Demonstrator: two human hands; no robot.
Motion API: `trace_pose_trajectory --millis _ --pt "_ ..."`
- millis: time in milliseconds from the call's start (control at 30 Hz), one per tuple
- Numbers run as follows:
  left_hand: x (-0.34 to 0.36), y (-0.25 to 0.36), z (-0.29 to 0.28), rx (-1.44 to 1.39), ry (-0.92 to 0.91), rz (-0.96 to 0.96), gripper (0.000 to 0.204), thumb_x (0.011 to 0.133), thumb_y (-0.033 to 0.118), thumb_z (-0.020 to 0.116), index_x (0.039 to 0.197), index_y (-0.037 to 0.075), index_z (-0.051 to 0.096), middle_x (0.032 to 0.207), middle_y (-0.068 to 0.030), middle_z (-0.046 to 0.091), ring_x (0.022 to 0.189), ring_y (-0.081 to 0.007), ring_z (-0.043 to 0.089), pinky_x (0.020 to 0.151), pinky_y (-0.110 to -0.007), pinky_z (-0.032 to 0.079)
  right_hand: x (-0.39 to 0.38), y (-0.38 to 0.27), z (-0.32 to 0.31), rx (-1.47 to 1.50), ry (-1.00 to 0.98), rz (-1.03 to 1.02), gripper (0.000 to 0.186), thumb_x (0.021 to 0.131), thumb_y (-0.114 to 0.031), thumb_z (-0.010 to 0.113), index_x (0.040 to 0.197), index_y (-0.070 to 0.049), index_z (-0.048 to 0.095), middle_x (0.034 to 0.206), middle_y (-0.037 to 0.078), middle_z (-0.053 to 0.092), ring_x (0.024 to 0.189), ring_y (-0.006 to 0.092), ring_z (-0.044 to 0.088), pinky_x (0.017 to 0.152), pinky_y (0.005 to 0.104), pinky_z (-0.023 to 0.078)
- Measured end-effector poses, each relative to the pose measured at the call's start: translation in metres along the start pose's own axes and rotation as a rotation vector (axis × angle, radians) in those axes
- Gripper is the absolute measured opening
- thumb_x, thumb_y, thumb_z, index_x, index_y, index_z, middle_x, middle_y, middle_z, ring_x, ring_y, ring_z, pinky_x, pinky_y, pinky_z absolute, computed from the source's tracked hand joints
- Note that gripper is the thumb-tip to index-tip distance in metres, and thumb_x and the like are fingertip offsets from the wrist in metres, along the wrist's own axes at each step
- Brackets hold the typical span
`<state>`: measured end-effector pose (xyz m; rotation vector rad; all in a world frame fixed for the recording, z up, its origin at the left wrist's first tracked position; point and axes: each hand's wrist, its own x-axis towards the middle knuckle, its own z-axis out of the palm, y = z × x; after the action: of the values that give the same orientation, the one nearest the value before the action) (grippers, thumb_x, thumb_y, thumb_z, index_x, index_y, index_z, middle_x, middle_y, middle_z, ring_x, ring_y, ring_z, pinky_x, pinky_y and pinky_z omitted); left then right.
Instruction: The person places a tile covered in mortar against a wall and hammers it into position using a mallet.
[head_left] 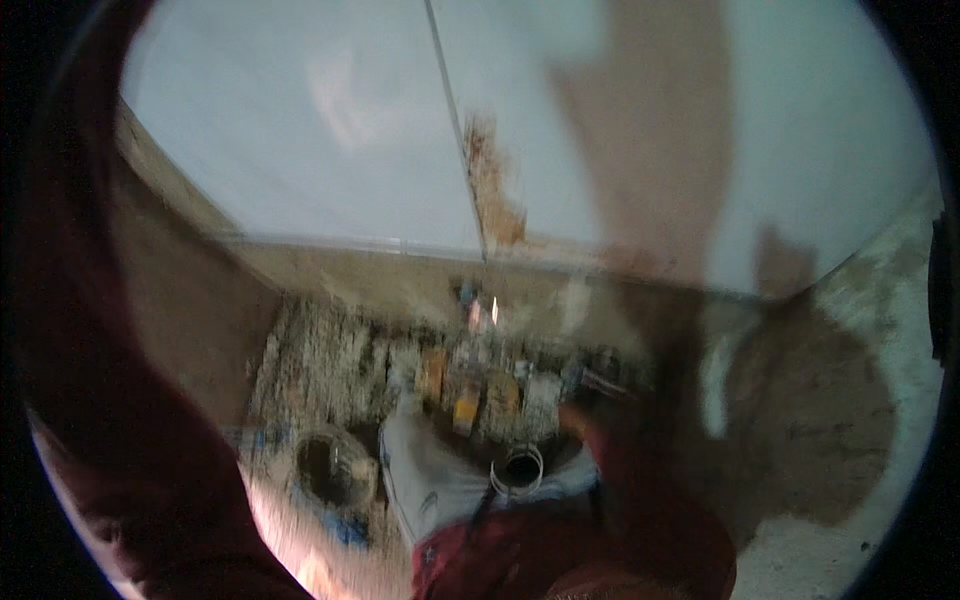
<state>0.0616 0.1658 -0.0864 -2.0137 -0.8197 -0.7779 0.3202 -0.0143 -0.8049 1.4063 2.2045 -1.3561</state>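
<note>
My left arm (110, 400), in a dark red sleeve, is raised along the left edge, and its hand lies outside the picture. Low in front of my body, my right hand (575, 418) is small and smeared by motion. Just beyond it is a dark, elongated thing (605, 385); whether the fingers hold it, I cannot tell. Close to my lap sits a round, pale-rimmed thing with a dark middle (518, 468). Large white wall panels (300, 130) rise ahead, with a brown smear (495, 190) beside their dark joint.
Several blurred small things, including an orange-yellow one (466, 410), lie on the rough floor before my legs. A round bucket-like container (335, 470) stands to the left near some blue material (348, 530). A broad shadow (660, 130) falls across the right panel.
</note>
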Motion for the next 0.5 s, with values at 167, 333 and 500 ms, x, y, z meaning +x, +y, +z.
trace_pose_trajectory --millis 167,333,500 --pt "0.079 -0.026 -0.182 -0.002 0.087 0.029 0.034 0.091 0.036 0.073 0.103 0.004 0.073 0.085 -0.0110 0.072 0.077 -0.0236 0.070 0.072 -0.043 0.055 -0.108 -0.096 -0.084 0.019 0.025 -0.229 0.030 0.105 -0.029 0.053 0.113 -0.004 0.068 0.087 0.009 0.072 0.080 0.0200 0.068 0.074 0.0389 0.054" --pt "0.094 -0.013 -0.238 -0.089 -0.128 -0.094 0.026 0.093 0.026 0.069 0.104 0.003 0.073 0.088 -0.0150 0.073 0.080 -0.0302 0.070 0.075 -0.044 0.054 -0.258 -0.217 -0.197 0.232 0.122 -0.441 0.039 0.101 -0.042 0.062 0.119 -0.008 0.070 0.122 0.009 0.070 0.107 0.0192 0.067 0.096 0.0427 0.053" --pt "0.082 0.004 -0.256 -0.017 -0.137 -0.126 0.017 0.093 0.014 0.063 0.102 0.003 0.073 0.086 -0.0192 0.073 0.080 -0.0366 0.070 0.074 -0.046 0.054 -0.376 -0.310 -0.264 0.241 0.413 -0.707 0.031 0.101 -0.029 0.067 0.119 -0.004 0.068 0.111 0.007 0.071 0.100 0.0152 0.067 0.091 0.0343 0.055"
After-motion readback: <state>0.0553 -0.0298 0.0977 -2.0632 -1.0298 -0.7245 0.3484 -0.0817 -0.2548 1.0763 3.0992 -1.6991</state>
